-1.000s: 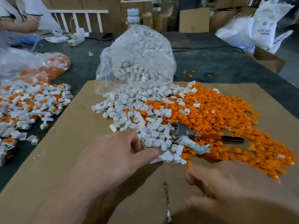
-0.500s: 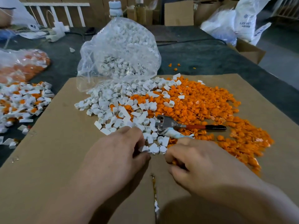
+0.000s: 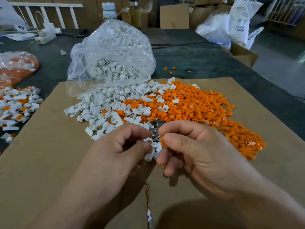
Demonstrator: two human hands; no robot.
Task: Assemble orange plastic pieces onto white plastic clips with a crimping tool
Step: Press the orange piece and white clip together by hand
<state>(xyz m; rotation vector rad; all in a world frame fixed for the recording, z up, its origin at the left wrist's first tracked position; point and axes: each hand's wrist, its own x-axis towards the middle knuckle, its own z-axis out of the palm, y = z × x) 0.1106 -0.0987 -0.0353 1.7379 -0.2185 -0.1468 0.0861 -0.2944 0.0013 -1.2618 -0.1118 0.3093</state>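
Note:
My left hand pinches a white clip between thumb and forefinger, just above the cardboard sheet. My right hand pinches a small orange piece right beside that clip. The two parts are almost touching. Behind my fingers lies the crimping tool; only its metal head shows and its handles are hidden by my right hand. A pile of white clips spreads to the left of a pile of orange pieces.
A clear bag of white clips stands behind the piles. Left of the cardboard lie assembled white-and-orange parts and a bag of orange pieces. Boxes and white sacks stand at the back right.
Both hands rose off the pile and came together. My left hand took a white clip, my right an orange piece, and my right hand now covers the tool's handles.

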